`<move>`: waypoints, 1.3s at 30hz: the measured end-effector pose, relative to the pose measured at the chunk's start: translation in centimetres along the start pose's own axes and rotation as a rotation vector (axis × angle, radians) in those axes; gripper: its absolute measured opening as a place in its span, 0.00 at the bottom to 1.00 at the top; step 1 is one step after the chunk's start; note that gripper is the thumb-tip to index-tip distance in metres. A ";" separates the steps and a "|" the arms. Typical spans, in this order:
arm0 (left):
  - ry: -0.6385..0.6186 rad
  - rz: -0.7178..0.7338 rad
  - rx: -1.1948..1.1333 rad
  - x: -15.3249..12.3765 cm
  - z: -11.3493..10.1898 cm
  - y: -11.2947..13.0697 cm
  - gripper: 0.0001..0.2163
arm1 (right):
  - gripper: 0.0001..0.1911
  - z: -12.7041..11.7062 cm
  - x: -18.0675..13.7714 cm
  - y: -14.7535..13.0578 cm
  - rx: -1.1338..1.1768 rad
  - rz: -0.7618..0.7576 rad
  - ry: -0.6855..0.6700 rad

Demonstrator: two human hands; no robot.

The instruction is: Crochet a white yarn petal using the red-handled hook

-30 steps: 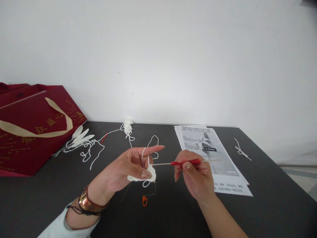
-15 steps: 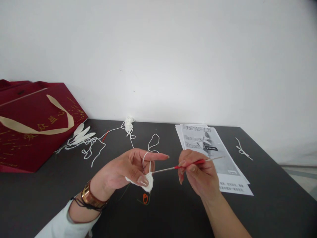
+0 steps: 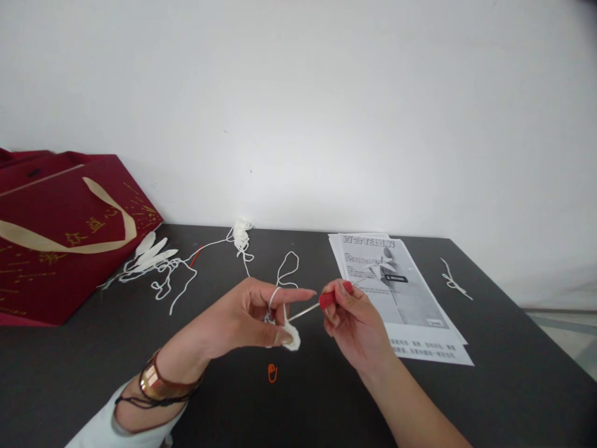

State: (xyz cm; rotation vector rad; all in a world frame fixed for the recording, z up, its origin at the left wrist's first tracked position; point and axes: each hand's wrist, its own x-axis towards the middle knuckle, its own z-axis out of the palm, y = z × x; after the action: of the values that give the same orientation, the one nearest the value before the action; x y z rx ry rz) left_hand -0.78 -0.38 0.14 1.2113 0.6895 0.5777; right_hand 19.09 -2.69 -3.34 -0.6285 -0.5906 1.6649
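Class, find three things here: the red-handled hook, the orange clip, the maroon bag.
Red-handled hook (image 3: 327,301): head view, on its red handle.
Orange clip (image 3: 271,369): head view, on its upper part.
Maroon bag (image 3: 56,208): head view, on its front panel.

“众益心” on bag (image 3: 65,214), “百合花图解” on sheet (image 3: 403,295)

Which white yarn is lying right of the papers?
The short looped strand near the right edge of the table. The bundle, tangle and piece in the left hand are left of the papers.
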 end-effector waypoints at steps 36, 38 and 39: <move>0.321 -0.010 -0.038 1.1 2.2 -1.7 0.30 | 0.13 0.3 0.3 1.5 0.013 0.023 0.123; 0.349 0.002 0.014 1.1 2.3 -1.6 0.31 | 0.13 0.4 0.3 1.4 -0.034 -0.022 0.137; 0.363 0.006 0.044 1.1 2.3 -1.6 0.31 | 0.12 0.4 0.2 1.4 -0.062 -0.048 0.144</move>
State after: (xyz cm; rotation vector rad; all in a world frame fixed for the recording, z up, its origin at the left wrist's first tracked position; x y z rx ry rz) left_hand 1.74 -1.48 -1.08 1.1600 1.0082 0.8009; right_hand 17.78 -2.71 -4.03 -0.7661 -0.5504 1.5471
